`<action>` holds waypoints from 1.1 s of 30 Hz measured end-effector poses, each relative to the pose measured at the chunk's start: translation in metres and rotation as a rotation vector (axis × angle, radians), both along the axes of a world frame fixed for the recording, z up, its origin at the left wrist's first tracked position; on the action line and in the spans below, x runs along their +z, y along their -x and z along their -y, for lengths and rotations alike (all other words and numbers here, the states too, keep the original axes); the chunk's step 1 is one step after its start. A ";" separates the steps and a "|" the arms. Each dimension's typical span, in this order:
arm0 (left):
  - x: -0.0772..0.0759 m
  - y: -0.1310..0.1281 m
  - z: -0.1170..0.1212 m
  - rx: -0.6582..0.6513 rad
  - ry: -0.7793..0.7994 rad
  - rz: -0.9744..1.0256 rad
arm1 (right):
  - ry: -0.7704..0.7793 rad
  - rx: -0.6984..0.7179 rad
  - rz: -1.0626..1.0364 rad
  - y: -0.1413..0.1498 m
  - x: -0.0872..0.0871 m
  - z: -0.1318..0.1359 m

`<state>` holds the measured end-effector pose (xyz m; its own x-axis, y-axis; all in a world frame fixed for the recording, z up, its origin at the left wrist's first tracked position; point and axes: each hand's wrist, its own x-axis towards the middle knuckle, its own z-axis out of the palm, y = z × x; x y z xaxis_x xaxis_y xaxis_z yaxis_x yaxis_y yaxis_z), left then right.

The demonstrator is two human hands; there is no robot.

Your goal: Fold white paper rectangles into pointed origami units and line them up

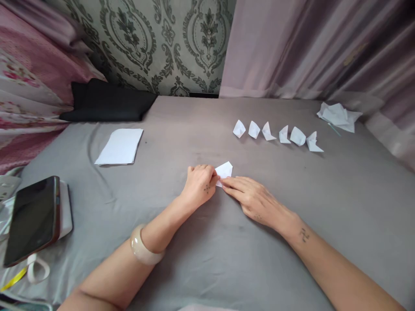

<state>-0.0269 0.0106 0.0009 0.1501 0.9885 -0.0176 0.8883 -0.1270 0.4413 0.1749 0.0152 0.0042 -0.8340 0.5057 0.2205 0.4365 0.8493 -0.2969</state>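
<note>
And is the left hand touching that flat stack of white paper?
Apart: the head view shows grey cloth between the left hand and white paper stack.

A grey sheet (227, 250) covers the surface and bears a stack of white paper (119, 147). Relative to that stack, a folded black cloth (110, 103) lies just beyond; a small creased paper (226, 169), right and nearer; six folded paper pieces (239, 129), farther right in a row; crumpled white papers (337, 115), rightmost; a white block (65, 211) under a smartphone (32, 218), left and nearer.

left forearm (167, 222): pale glossy bangle (142, 249) | left hand (199, 183): dark marking (206, 188) | right forearm (330, 268): dark marking (304, 235)
</note>
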 end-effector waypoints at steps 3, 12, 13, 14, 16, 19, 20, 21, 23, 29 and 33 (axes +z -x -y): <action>0.000 -0.001 0.002 -0.003 -0.023 -0.026 | -0.007 0.010 -0.025 -0.002 -0.004 -0.001; -0.004 -0.003 0.005 0.003 -0.068 -0.048 | 0.108 0.013 -0.040 -0.004 -0.005 -0.006; -0.004 -0.003 0.005 -0.002 -0.076 -0.053 | 0.109 0.011 -0.039 -0.004 -0.006 -0.006; -0.004 -0.003 0.005 -0.007 -0.084 -0.058 | 0.105 0.010 -0.036 -0.004 -0.006 -0.005; -0.004 -0.003 0.006 -0.021 -0.096 -0.069 | 0.095 0.018 -0.029 -0.005 -0.008 -0.005; -0.004 -0.003 0.007 -0.038 -0.106 -0.083 | 0.098 0.030 -0.002 -0.005 -0.009 -0.006; -0.003 -0.003 0.007 -0.039 -0.108 -0.087 | 0.102 0.030 0.012 -0.005 -0.008 -0.006; -0.003 -0.003 0.007 -0.038 -0.109 -0.090 | 0.104 0.025 0.028 -0.004 -0.007 -0.006; -0.003 -0.004 0.008 -0.031 -0.112 -0.093 | 0.108 0.007 0.056 -0.004 -0.005 -0.005; -0.009 -0.004 0.006 -0.009 -0.128 -0.091 | 0.104 -0.027 0.068 0.000 -0.001 -0.003; -0.006 0.004 0.001 0.077 -0.210 -0.155 | 0.066 -0.045 0.092 0.002 -0.003 -0.002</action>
<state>-0.0310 0.0101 -0.0047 0.0854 0.9814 0.1720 0.9539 -0.1304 0.2703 0.1726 0.0175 0.0014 -0.8253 0.5541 0.1087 0.5018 0.8080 -0.3087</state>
